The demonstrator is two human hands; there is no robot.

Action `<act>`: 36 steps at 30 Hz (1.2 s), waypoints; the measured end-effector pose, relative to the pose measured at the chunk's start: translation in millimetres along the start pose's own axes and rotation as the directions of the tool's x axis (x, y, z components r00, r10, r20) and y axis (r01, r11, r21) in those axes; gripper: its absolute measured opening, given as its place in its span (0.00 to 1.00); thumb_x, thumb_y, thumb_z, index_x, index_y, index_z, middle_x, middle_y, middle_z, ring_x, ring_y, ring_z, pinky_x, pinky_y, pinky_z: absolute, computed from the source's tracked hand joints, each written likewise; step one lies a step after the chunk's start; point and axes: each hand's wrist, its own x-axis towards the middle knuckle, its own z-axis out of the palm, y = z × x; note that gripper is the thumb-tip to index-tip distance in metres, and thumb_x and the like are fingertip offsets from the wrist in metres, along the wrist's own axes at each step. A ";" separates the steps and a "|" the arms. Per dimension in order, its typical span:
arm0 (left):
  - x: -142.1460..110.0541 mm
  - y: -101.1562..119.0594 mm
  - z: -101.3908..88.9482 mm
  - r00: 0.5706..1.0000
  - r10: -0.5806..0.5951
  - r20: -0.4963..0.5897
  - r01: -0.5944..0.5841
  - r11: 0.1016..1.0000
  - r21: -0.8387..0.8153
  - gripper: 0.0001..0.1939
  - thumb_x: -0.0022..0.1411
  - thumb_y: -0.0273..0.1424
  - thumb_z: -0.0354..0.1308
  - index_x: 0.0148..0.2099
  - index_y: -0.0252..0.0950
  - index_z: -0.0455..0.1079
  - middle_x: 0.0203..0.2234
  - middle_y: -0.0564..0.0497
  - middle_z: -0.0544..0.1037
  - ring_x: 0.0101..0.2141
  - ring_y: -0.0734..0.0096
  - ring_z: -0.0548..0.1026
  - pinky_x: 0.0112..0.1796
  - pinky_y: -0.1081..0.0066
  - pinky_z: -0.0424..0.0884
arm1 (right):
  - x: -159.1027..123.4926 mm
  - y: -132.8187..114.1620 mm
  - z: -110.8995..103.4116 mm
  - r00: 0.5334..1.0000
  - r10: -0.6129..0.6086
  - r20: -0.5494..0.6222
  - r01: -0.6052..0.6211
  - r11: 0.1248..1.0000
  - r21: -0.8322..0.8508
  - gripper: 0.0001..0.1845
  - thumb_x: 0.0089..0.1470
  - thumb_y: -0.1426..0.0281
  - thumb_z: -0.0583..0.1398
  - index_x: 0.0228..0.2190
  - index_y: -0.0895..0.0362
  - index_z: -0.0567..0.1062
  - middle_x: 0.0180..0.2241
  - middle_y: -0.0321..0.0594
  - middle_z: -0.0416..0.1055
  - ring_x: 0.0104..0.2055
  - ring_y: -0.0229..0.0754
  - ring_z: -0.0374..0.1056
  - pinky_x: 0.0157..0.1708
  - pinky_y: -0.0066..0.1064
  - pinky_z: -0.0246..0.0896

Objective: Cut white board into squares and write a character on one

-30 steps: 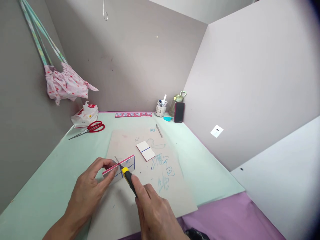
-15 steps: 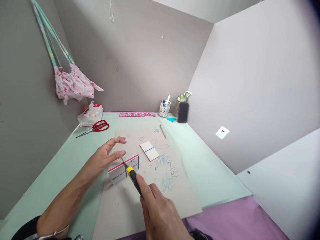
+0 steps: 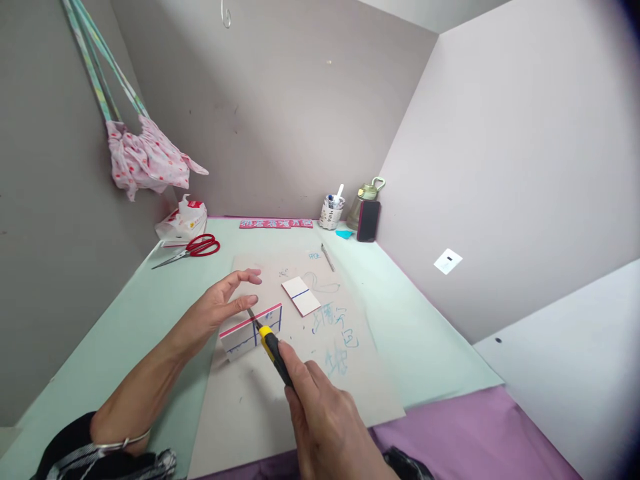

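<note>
My right hand (image 3: 327, 407) grips a yellow-and-black utility knife (image 3: 274, 348). Its blade lies across the red top edge of a white board piece (image 3: 241, 343), near a vertical blue line. This piece stands on its long edge, leaning a little, and has blue lines on its face. Just behind it is my left hand (image 3: 231, 297), thumb and fingers apart, the thumb close to the blade tip. Whether the left hand touches the board, I cannot tell. A second white piece (image 3: 301, 296) with one blue line lies flat to the right. Both are on a large marked cardboard sheet (image 3: 295, 400).
Red-handled scissors (image 3: 193, 248) and a tissue pack (image 3: 183, 221) lie at the back left. A thin metal craft knife (image 3: 327, 257) rests beyond the flat piece. A jar (image 3: 331, 213), a bottle (image 3: 359, 203) and a phone (image 3: 369, 221) stand by the back wall.
The whole view has shifted slightly. The knife and both hands keep nearly the same places against the standing board piece, with the blade still across its top edge.
</note>
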 end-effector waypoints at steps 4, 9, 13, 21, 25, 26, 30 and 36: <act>-0.3 -1.6 -0.8 1.000 0.000 0.010 0.000 1.000 -0.010 0.15 0.61 0.45 0.62 0.48 0.49 0.69 0.67 0.54 0.60 0.69 0.54 0.45 0.65 0.48 0.41 | 0.7 -4.0 -1.8 1.000 0.017 0.008 -0.017 1.000 -0.011 0.45 0.55 0.82 0.49 0.68 0.57 0.36 0.39 0.49 0.71 0.30 0.48 0.73 0.25 0.38 0.72; -0.5 -1.7 0.1 1.000 -0.002 0.004 0.002 1.000 -0.029 0.15 0.60 0.46 0.62 0.45 0.46 0.69 0.65 0.52 0.62 0.68 0.50 0.48 0.64 0.46 0.44 | 4.3 -7.6 0.8 0.997 0.030 0.067 -0.025 0.997 -0.071 0.42 0.56 0.81 0.50 0.68 0.63 0.41 0.39 0.51 0.71 0.29 0.48 0.72 0.24 0.38 0.71; 1.1 -2.1 2.5 1.000 -0.016 -0.022 0.014 0.998 -0.068 0.16 0.57 0.47 0.62 0.43 0.44 0.70 0.64 0.49 0.64 0.67 0.46 0.52 0.63 0.45 0.47 | 4.0 -7.0 4.0 0.997 0.032 0.073 -0.025 0.995 -0.097 0.42 0.56 0.81 0.51 0.68 0.62 0.41 0.39 0.51 0.71 0.28 0.46 0.71 0.24 0.35 0.69; -2.6 10.4 0.8 1.000 -0.005 -0.007 0.005 1.000 0.026 0.16 0.59 0.47 0.61 0.43 0.44 0.68 0.66 0.49 0.62 0.68 0.48 0.51 0.63 0.47 0.50 | 3.4 -4.6 9.0 0.999 0.023 0.042 -0.017 0.991 -0.135 0.44 0.55 0.82 0.51 0.69 0.60 0.40 0.38 0.49 0.71 0.28 0.44 0.70 0.24 0.32 0.68; -4.1 18.2 1.1 1.000 0.008 0.002 -0.008 0.998 0.061 0.15 0.60 0.48 0.60 0.42 0.45 0.69 0.65 0.51 0.64 0.68 0.50 0.51 0.64 0.47 0.49 | 4.7 -5.8 12.5 0.998 0.050 0.030 -0.044 0.985 -0.164 0.43 0.54 0.82 0.52 0.68 0.61 0.44 0.38 0.50 0.71 0.28 0.45 0.70 0.24 0.33 0.69; -3.9 18.5 1.2 1.000 0.007 0.012 -0.008 0.998 0.063 0.15 0.60 0.48 0.60 0.42 0.46 0.69 0.65 0.51 0.63 0.68 0.50 0.51 0.64 0.47 0.49 | 5.0 -6.2 12.9 0.998 0.058 0.027 -0.052 0.984 -0.168 0.43 0.54 0.82 0.52 0.68 0.61 0.44 0.38 0.50 0.71 0.28 0.45 0.70 0.24 0.34 0.69; -2.3 15.3 2.2 1.000 -0.006 0.029 0.004 0.999 0.046 0.15 0.58 0.47 0.61 0.41 0.44 0.67 0.66 0.49 0.62 0.68 0.49 0.51 0.63 0.45 0.50 | 6.2 -7.7 9.2 0.997 0.061 0.056 -0.053 0.989 -0.136 0.43 0.54 0.82 0.52 0.68 0.61 0.44 0.38 0.50 0.71 0.29 0.46 0.71 0.26 0.35 0.70; -0.4 9.1 3.8 1.000 -0.009 -0.008 0.009 1.000 0.003 0.14 0.58 0.45 0.62 0.36 0.43 0.65 0.65 0.50 0.64 0.67 0.47 0.51 0.64 0.45 0.46 | 7.3 -7.9 7.8 0.998 0.051 0.048 -0.046 0.995 -0.094 0.39 0.56 0.82 0.47 0.67 0.63 0.42 0.39 0.52 0.71 0.29 0.50 0.71 0.24 0.42 0.71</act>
